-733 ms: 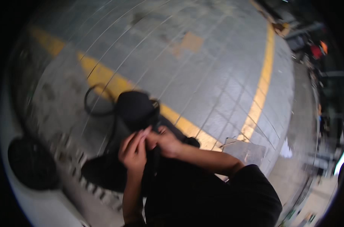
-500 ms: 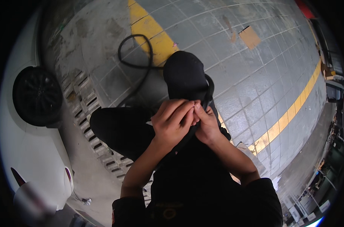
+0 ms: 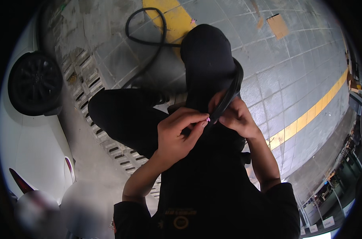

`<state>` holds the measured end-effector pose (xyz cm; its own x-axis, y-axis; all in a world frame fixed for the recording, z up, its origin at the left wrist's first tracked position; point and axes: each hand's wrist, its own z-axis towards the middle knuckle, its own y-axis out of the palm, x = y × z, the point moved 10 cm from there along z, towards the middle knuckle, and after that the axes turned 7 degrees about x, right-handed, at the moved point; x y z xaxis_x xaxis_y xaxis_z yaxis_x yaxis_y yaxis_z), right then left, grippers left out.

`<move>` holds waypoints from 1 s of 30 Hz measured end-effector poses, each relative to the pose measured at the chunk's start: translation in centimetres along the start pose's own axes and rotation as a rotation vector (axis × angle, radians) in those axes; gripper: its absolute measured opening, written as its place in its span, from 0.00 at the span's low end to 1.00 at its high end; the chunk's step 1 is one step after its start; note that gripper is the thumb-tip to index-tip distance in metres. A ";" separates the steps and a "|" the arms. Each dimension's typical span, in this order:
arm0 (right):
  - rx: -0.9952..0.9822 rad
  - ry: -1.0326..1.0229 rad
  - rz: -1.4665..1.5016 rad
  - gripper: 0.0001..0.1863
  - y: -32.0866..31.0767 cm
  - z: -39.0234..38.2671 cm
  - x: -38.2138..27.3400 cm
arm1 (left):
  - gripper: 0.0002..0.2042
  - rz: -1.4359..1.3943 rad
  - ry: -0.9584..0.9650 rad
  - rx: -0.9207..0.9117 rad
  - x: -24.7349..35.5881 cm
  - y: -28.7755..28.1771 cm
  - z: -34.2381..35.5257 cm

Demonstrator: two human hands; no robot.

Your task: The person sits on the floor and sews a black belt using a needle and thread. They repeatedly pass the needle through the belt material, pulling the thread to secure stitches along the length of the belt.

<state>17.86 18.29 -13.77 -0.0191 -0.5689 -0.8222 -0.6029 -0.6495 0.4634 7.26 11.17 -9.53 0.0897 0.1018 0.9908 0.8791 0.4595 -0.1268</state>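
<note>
One black rubber strip (image 3: 230, 94) in front of person's body, beside raised knee. Right hand (image 3: 236, 119) curled around strip, thumb against it. Left hand (image 3: 178, 133): thumb and forefinger pinched together on one small pink bit (image 3: 208, 119), just beside strip. Two dark-trousered legs (image 3: 207, 53), both bent. Beyond, one black loop (image 3: 164, 30) on floor, partly over yellow band; join with strip hidden. Two yellow bands (image 3: 291, 131), one square cardboard piece (image 3: 277, 26). Leftward, one white car (image 3: 37, 139), one wheel (image 3: 37, 83) showing.
</note>
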 end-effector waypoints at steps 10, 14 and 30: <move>0.120 -0.035 0.058 0.14 0.6 -0.2 1.2 | 0.07 0.120 0.026 0.076 0.8 -1.2 0.2; 0.120 -0.091 0.054 0.13 1.1 -0.1 1.0 | 0.07 0.242 0.113 0.079 1.6 -1.6 0.0; 0.150 0.001 -0.038 0.18 1.0 -0.2 1.4 | 0.09 0.430 0.239 0.037 2.6 -1.2 -0.1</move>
<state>17.39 16.78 -14.37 0.0064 -0.5459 -0.8378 -0.7154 -0.5879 0.3776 6.48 10.83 -6.80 0.5494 0.0857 0.8311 0.7222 0.4516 -0.5240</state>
